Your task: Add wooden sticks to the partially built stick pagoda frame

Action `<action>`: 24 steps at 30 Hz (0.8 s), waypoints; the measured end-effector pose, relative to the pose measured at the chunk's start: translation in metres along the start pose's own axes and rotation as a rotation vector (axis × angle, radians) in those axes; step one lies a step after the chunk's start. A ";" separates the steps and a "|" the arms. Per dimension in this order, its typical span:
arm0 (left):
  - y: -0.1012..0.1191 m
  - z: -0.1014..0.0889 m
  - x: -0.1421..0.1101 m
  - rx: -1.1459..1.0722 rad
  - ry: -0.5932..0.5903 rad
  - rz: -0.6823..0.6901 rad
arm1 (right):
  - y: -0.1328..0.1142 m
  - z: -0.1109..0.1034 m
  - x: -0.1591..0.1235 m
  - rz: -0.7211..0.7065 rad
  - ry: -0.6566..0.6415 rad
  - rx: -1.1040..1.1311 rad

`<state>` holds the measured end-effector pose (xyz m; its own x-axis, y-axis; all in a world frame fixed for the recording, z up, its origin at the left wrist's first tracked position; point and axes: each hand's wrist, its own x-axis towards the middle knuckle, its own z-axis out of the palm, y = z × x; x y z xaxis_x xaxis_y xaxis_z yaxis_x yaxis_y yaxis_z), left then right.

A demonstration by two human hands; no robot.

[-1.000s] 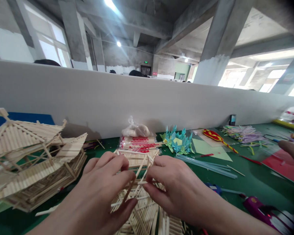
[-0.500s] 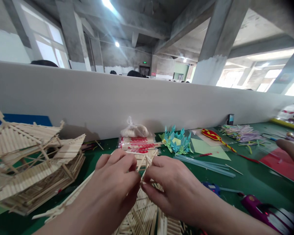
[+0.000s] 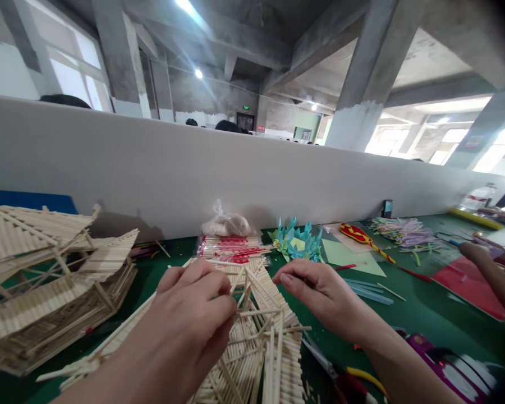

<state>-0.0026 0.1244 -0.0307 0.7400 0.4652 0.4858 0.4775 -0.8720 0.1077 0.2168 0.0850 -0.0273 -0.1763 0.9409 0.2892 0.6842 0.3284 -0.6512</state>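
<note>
A model building of thin wooden sticks [image 3: 246, 336] stands in front of me, with an open stick frame at its top and slatted parts around it. My left hand [image 3: 193, 314] is closed at the left side of this frame; its fingertips are hidden behind the hand. To the right of the frame, my right hand [image 3: 320, 292] is in the air with thumb and forefinger loosely stretched out, holding nothing that I can see. Scissors [image 3: 324, 359] lie on the green table below my right hand.
A larger stick pavilion [image 3: 67, 280] stands at the left. Behind are packs of sticks [image 3: 231, 249], a blue paper flower [image 3: 298, 241] and a white partition [image 3: 172, 168]. Glue sticks [image 3: 370, 292] and a purple glue gun [image 3: 425, 350] are at right. Another person's hand [image 3: 483, 261] rests near red paper [image 3: 467, 286].
My right hand has moved right, away from the stick frame and from my left hand, with its fingers loosened. The frame and scissors now show. My left hand has stayed at the frame.
</note>
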 end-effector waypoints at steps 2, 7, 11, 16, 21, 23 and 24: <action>0.000 -0.001 0.000 0.005 -0.001 -0.006 | 0.002 0.002 -0.002 0.023 -0.016 0.012; 0.001 -0.004 0.003 0.026 -0.028 -0.012 | 0.002 0.004 -0.008 0.035 -0.053 0.064; 0.001 -0.005 0.004 0.038 -0.067 -0.011 | 0.002 0.008 -0.012 0.030 -0.036 0.091; 0.002 -0.005 0.002 0.030 -0.070 -0.020 | 0.000 0.010 -0.013 0.026 -0.011 0.079; 0.003 -0.007 0.004 0.018 -0.082 -0.014 | -0.002 0.010 -0.012 0.027 -0.010 0.058; 0.003 -0.007 0.004 0.025 -0.076 -0.018 | -0.002 0.009 -0.013 0.022 -0.010 0.058; 0.003 -0.007 0.003 0.024 -0.077 -0.019 | -0.001 0.009 -0.013 0.019 -0.011 0.058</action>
<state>-0.0022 0.1224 -0.0225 0.7642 0.4930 0.4158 0.5025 -0.8593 0.0953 0.2117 0.0728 -0.0367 -0.1721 0.9477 0.2689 0.6456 0.3147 -0.6959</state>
